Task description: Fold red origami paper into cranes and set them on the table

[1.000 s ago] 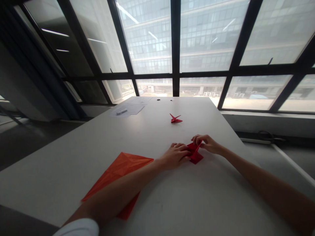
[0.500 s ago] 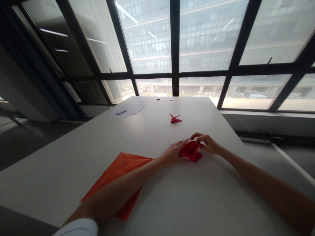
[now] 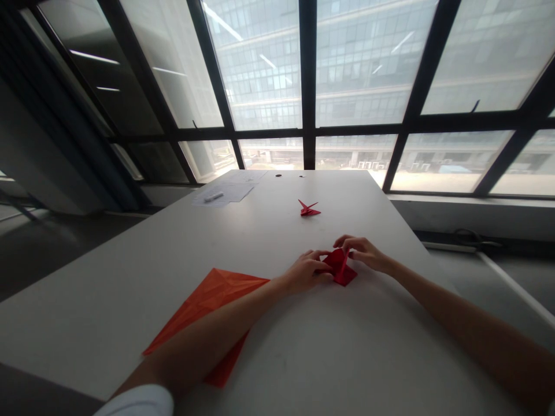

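A partly folded piece of red origami paper (image 3: 344,275) lies on the white table, between my two hands. My left hand (image 3: 309,270) grips its left side, with the fingers curled over the edge and the thumb along the near side. From the right, my right hand (image 3: 361,252) pinches a raised flap that stands up near the middle of the paper. Some of the paper is hidden behind the fingers. Under and beside my left forearm lies a creased orange-red sheet of paper (image 3: 212,294).
A folded red origami crane (image 3: 309,209) rests farther back on the white table (image 3: 151,260). White sheets (image 3: 236,192) and a white marker (image 3: 213,197) lie at the far left. Large windows rise behind the table, and a cable (image 3: 472,237) shows at the right.
The raised flap has come more upright and shifted slightly left with my right hand. My left fingers have curled in more over the paper's left side.
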Action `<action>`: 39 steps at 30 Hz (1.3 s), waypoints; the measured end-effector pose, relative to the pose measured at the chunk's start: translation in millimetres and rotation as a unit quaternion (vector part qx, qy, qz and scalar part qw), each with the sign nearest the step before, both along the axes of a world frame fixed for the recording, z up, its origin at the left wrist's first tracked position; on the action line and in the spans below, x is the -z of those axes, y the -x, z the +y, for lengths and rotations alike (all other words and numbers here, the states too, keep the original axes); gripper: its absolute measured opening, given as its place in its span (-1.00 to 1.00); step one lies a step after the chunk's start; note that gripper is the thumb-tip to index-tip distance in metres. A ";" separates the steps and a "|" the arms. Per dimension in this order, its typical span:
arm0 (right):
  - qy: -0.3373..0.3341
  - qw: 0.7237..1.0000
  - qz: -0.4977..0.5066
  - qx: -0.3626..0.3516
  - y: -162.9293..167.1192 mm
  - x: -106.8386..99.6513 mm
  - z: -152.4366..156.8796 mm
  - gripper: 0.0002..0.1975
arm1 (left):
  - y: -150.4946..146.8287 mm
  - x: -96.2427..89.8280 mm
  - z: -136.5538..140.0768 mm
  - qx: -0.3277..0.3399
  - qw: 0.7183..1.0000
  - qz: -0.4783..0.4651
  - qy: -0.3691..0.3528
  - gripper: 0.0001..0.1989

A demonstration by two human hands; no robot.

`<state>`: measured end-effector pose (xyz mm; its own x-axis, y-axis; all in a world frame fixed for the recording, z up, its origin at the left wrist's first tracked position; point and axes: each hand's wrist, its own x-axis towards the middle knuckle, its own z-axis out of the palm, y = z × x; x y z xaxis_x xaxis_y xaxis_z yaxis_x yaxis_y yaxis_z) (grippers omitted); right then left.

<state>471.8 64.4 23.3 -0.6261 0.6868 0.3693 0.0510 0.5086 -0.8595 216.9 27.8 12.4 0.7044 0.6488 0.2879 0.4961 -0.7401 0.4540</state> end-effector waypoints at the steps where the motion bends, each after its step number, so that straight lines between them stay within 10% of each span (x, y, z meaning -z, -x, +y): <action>1: 0.008 1.000 -0.001 -0.001 -0.9 -1.1 -0.5 -0.70 | -0.1 0.0 -0.1 -0.001 1.000 0.000 0.000 -0.73; 17: -0.138 0.972 -0.184 0.047 -22.5 -23.3 -2.7 -0.67 | 0.8 1.4 0.8 -0.023 0.999 -0.043 0.016 -0.76; 30: -0.428 0.821 -0.370 0.077 6.1 -33.3 -39.1 -0.73 | -0.9 -3.5 -8.1 -0.062 0.985 0.071 -0.143 -0.76; 39: -0.421 0.805 -0.410 0.083 10.7 -31.5 -48.4 -0.69 | -4.8 -5.4 -11.3 -0.068 0.962 0.159 -0.213 -0.73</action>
<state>461.2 16.0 54.9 -0.8225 0.5080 0.2560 0.5521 0.8211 0.1445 221.7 16.5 17.9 0.7183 0.6117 0.3314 0.6646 -0.7442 -0.0667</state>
